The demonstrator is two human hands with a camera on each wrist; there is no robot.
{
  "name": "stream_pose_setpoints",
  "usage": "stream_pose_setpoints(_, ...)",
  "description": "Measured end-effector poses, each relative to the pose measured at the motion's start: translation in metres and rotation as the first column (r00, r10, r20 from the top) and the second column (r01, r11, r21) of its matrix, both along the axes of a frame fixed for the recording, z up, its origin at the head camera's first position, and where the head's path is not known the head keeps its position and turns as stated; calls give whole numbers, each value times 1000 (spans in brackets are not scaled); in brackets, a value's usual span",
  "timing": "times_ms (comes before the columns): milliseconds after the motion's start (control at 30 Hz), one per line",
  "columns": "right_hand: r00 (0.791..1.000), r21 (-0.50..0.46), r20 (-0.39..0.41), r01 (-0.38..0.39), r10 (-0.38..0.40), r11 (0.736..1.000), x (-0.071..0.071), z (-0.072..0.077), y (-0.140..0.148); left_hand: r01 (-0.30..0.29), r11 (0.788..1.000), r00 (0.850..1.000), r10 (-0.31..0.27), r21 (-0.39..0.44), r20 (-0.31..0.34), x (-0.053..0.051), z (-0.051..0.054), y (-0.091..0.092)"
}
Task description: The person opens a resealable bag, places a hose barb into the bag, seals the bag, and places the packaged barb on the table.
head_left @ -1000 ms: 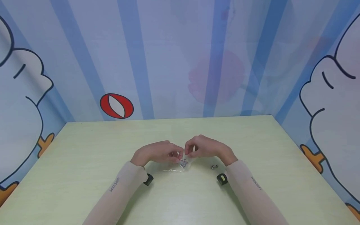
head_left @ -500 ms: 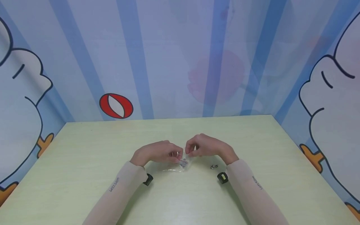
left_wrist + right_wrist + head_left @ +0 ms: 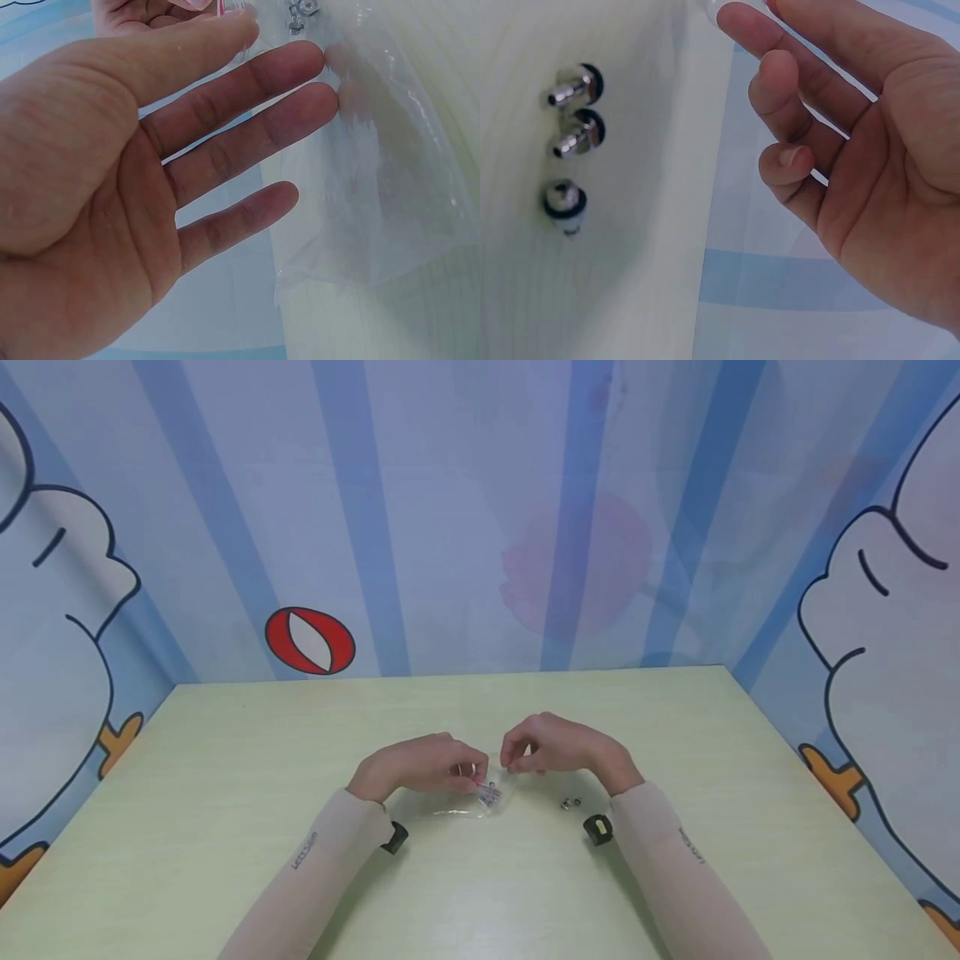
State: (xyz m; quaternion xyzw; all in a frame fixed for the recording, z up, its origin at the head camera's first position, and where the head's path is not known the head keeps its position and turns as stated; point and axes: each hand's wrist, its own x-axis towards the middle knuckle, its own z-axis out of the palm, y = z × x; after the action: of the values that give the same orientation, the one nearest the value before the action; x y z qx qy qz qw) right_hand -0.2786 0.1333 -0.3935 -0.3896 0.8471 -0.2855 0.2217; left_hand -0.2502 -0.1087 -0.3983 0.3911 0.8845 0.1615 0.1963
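A small clear zip bag [image 3: 461,813] with a red line hangs between the hands, low over the table. My left hand [image 3: 427,764] pinches it by thumb and forefinger; the other fingers stretch out, two of them against the plastic [image 3: 390,187] in the left wrist view. Small metal parts [image 3: 304,10] show inside. To the right, my right hand [image 3: 558,745] pinches the bag's edge, thumb and forefinger together, the remaining fingers bent. The forefinger tip is cut off by the top of the right wrist view. Below that hand lie three shiny metal fittings with dark rings [image 3: 576,139].
The pale wooden table [image 3: 480,893] reaches back to a blue striped wall [image 3: 450,527]. Printed side walls stand at left and right. A dark wrist camera [image 3: 597,830] sits on the right sleeve near the fittings.
My right hand has moved slightly right and away from the left hand, widening the gap between them. The left hand stays in place with the zip bag.
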Motion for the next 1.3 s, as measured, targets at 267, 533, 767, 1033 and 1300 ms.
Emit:
stream_pose_setpoints(267, 1000, 16, 20, 10, -10, 1000, 0, 5, 7, 5, 1000, 1000, -5, -1, 7, -1, 0, 0)
stream_pose_setpoints(533, 999, 50, 38, 24, -26, 998, 0, 7, 14, 25, 1000, 1000, -25, 5, -14, -2, -1, 0)
stream_pose_setpoints(767, 996, 117, 73, 36, -45, 992, 1, 8, 20, 19, 1000, 1000, -19, 20, -10, -1, -1, 0)
stream_pose_setpoints(1033, 988, 233, 119, 65, -95, 970, 2, 10, 25, 23, 1000, 1000, -23, 13, -20, -1, -2, 0)
stream_pose_setpoints(1300, 970, 322, 184, 90, -156, 942, 6, 10, 27, 9, 1000, 1000, -9, 6, -16, 1, 0, 1)
